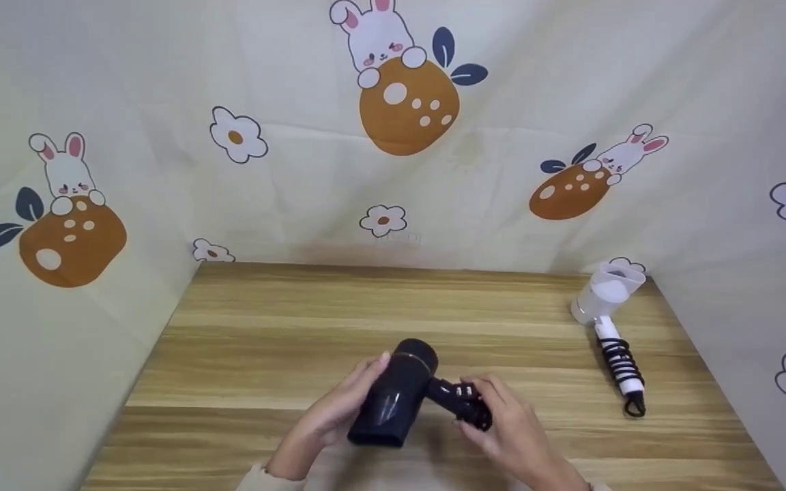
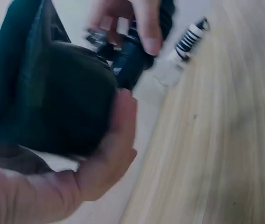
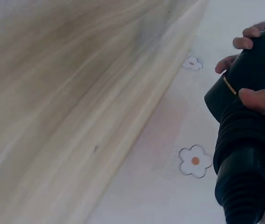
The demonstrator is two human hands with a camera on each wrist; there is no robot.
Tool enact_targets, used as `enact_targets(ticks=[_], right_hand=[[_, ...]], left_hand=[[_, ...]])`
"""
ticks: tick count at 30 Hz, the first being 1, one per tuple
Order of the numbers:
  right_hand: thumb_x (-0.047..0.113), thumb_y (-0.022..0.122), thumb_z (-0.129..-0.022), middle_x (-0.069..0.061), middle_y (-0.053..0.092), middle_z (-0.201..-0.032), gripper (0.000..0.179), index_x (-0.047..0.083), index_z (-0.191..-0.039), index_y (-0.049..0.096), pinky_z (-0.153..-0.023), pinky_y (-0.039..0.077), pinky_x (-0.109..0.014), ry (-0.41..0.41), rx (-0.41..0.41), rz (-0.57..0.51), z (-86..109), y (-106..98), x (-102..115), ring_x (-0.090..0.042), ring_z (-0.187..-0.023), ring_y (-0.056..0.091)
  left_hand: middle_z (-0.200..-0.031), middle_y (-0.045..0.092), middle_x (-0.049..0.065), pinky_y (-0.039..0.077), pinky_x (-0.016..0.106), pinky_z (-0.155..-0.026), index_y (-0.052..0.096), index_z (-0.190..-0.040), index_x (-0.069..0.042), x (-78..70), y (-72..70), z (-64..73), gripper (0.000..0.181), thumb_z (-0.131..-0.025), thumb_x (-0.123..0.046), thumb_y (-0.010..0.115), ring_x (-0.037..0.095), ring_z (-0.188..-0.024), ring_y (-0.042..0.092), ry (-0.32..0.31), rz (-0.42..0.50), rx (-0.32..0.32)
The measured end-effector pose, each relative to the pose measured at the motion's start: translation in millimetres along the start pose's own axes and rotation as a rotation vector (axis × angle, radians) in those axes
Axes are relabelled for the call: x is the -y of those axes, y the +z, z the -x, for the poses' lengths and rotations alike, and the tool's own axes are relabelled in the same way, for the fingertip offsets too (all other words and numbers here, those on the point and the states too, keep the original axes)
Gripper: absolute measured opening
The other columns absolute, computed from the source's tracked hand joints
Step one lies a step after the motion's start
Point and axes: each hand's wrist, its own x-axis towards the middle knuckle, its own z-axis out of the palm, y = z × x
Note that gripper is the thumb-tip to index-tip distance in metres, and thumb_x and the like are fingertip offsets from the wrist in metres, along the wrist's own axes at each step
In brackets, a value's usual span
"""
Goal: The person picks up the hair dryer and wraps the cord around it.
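Note:
A black hair dryer (image 1: 387, 402) with a flat nozzle toward the person is held up over the front middle of the table. My left hand (image 1: 342, 408) grips its barrel from the left side, thumb along the upper edge. On the other side, my right hand (image 1: 517, 431) holds the handle (image 1: 449, 394), which angles out to the right. Black cord (image 3: 242, 128) is wound round that handle in the right wrist view. Seen from the left wrist, the dark barrel (image 2: 71, 100) fills the palm, and the left palm side is partly hidden behind it.
At the back right of the wood-grain table (image 1: 284, 320) lies a white hair dryer (image 1: 594, 300) with a clear nozzle, its black cord (image 1: 621, 361) coiled round the handle. Cloth walls (image 1: 297, 184) printed with rabbits and flowers enclose the table's back and sides.

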Motion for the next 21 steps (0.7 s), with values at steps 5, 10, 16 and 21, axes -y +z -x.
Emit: enact_targets(ticks=[5, 10, 16, 21], right_hand=[[0.011, 0.086, -0.056, 0.0, 0.064, -0.093, 0.056, 0.007, -0.106, 0.061, -0.069, 0.055, -0.028, 0.395, 0.01, -0.167, 4.4, -1.3, -13.2, -0.015, -0.078, 0.063], [0.02, 0.086, -0.061, -0.011, 0.068, -0.091, 0.065, -0.002, -0.115, 0.057, -0.07, 0.051, -0.021, 0.885, 0.062, -0.36, 3.1, -7.9, -41.1, -0.016, -0.079, 0.063], [0.02, 0.077, -0.075, -0.009, 0.064, -0.101, 0.068, -0.005, -0.129, 0.044, -0.069, 0.052, -0.022, 1.182, 0.002, -0.608, 5.9, -19.9, -87.3, -0.011, -0.079, 0.061], [0.018, 0.069, -0.082, 0.004, 0.064, -0.083, 0.056, -0.002, -0.127, 0.041, -0.062, 0.053, -0.023, 1.286, -0.118, -0.834, 13.6, -25.4, -122.7, -0.009, -0.068, 0.062]], left_hand=[[-0.143, 0.026, 0.033, 0.056, 0.041, -0.078, 0.004, -0.147, -0.006, -7.3, -0.6, 5.3, 0.077, -0.095, -0.048, 0.042, 0.032, -0.092, 0.066, 0.06, 0.112, 0.042], [-0.142, 0.032, 0.027, 0.056, 0.041, -0.075, 0.017, -0.144, -0.003, -8.8, -2.1, 8.5, 0.066, -0.096, -0.037, 0.047, 0.032, -0.094, 0.065, 0.094, 0.066, 0.061], [-0.139, 0.04, 0.023, 0.057, 0.038, -0.073, 0.026, -0.14, -0.001, -4.2, -3.9, 9.2, 0.059, -0.095, -0.031, 0.049, 0.03, -0.093, 0.066, 0.086, 0.019, 0.081], [-0.138, 0.04, 0.023, 0.057, 0.037, -0.072, 0.027, -0.139, 0.0, -1.6, -4.1, 7.8, 0.059, -0.094, -0.03, 0.05, 0.029, -0.092, 0.067, 0.084, 0.01, 0.09]])
